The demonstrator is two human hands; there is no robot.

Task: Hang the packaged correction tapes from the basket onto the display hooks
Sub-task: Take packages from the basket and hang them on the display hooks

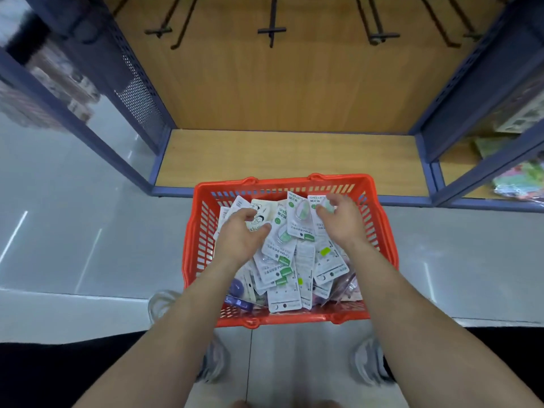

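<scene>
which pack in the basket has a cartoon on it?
The cream-carded pack at the far left of the basket, right by the left hand. The neighbouring packs are white with green print.

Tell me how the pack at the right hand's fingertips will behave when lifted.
Probably light and fairly stiff: the pack is thin card with a clear blister, held on edge by the right hand. The glossy blister may be slippery; pinching the card looks safer. Lifting it may shift neighbours piled loosely in the basket.

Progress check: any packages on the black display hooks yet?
No, the black metal display hooks are bare; white packaged tapes lie in the red plastic basket.
</scene>
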